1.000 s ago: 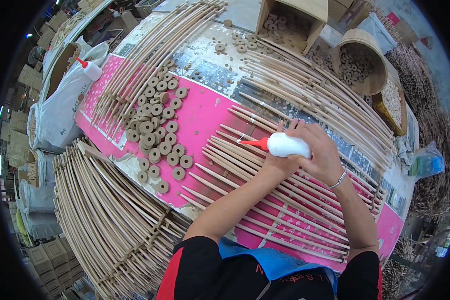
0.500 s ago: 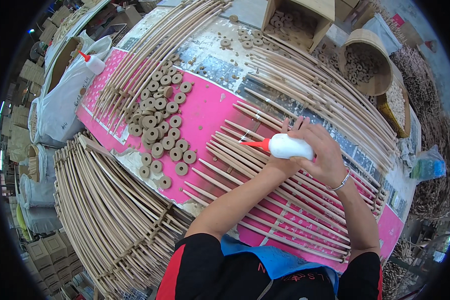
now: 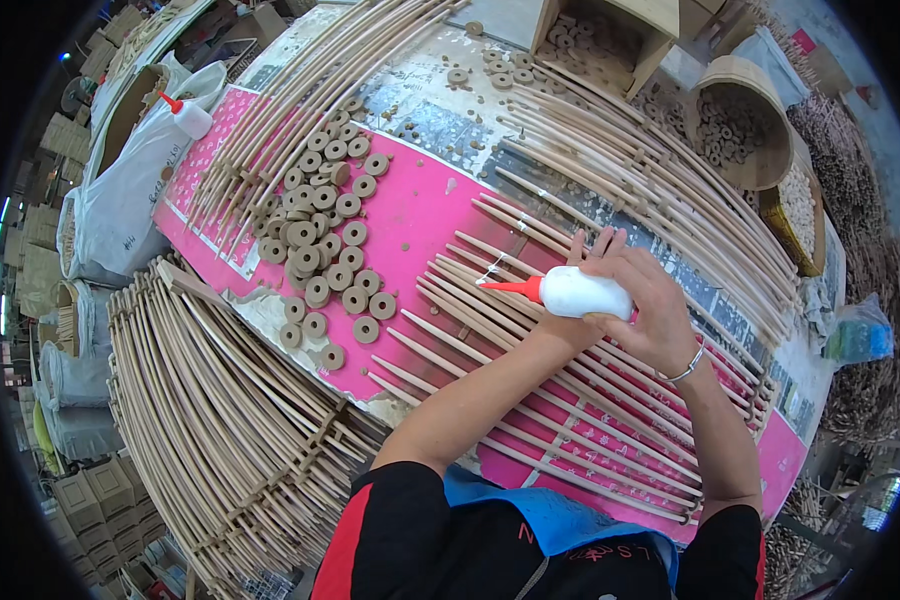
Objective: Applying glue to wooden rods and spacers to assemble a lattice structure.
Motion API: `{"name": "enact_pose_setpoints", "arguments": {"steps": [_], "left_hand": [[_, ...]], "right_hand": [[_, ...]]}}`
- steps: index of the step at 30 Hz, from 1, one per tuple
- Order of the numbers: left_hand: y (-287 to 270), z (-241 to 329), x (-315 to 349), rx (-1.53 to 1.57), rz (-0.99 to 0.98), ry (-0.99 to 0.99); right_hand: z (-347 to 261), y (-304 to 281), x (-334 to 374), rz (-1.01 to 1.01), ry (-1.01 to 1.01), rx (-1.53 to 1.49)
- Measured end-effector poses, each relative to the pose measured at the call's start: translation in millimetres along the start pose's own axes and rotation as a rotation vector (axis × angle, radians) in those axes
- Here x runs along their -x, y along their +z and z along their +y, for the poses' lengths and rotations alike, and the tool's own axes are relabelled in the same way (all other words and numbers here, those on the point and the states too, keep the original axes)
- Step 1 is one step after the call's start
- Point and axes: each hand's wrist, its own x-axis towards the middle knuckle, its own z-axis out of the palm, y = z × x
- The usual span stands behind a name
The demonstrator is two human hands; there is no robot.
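My right hand [image 3: 655, 305] is closed around a white squeeze bottle [image 3: 585, 292] with a red nozzle [image 3: 513, 288], tilted nearly flat and aimed left. The nozzle's tip is at the tapered ends of a row of wooden rods [image 3: 460, 290], where a thin white strand of glue [image 3: 491, 270] shows. Below the bottle, my left hand [image 3: 592, 245] lies over the rods, its palm mostly hidden by the bottle and right hand. Its visible fingers stretch out past the bottle, slightly apart.
Drilled wooden discs [image 3: 315, 235] lie heaped on the pink sheet [image 3: 420, 200]. More rods with crosspieces [image 3: 240, 400] are stacked at the left, others [image 3: 660, 190] at the far right. A tipped wooden tub [image 3: 740, 130] holds rings. Another red-tipped bottle [image 3: 190, 118] stands far left.
The view has shifted slightly, so most things sit a little lower and to the right. The bottle stays in my right hand, its nozzle still by the rod ends.
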Motion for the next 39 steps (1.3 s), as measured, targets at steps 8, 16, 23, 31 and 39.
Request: {"name": "enact_pose_setpoints", "arguments": {"steps": [8,16,23,31,39], "left_hand": [[-6,-1,0,-0.024,-0.101,0.01],[-9,0,-2,-0.041,-0.159,-0.003],[-6,0,0,-0.081,-0.098,0.012],[-2,-2,4,0.047,-0.004,0.015],[1,2,0,-0.023,0.013,0.011]], "right_hand": [[6,-10,5,-0.038,0.048,-0.013],[9,-2,4,-0.035,0.066,-0.003],[3,-13,6,-0.019,0.04,0.023],[-4,-5,2,-0.066,0.03,-0.016],[-6,-6,-5,-0.12,0.03,-0.023]]}}
